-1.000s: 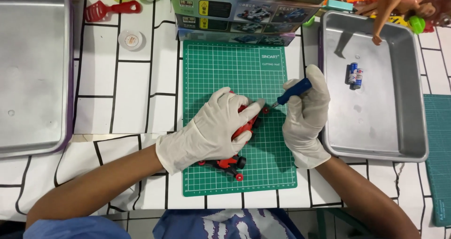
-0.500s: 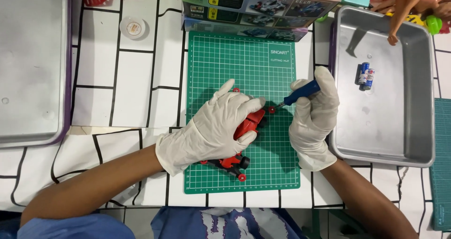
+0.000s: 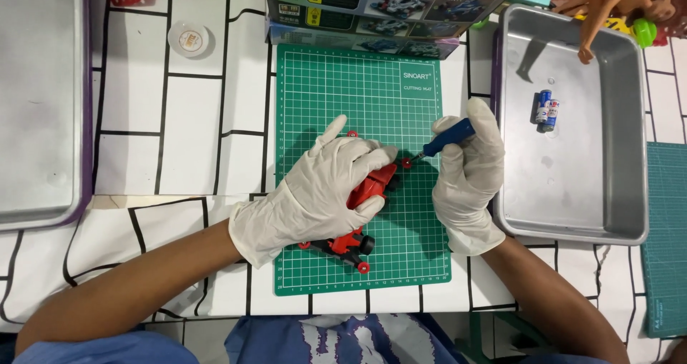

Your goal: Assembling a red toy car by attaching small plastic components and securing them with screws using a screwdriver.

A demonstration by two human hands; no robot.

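Note:
A red and black toy car [image 3: 358,221] lies on a green cutting mat [image 3: 343,99]. My left hand [image 3: 315,192], in a white glove, presses down on the car's red body and covers most of it. My right hand [image 3: 469,174], also gloved, grips a blue-handled screwdriver [image 3: 444,139] whose tip points at the car's front end by a red wheel [image 3: 406,162]. The car's rear wheels show below my left hand.
A metal tray [image 3: 572,221] on the right holds two small batteries [image 3: 546,110]. Another metal tray [image 3: 43,214] sits at the left. Toy boxes [image 3: 372,13] stand behind the mat, with a small round container [image 3: 189,38] on the white tiled table.
My hands, the car and the screwdriver have stayed nearly still. The head camera shifted slightly, so everything sits a little lower and further right in the view.

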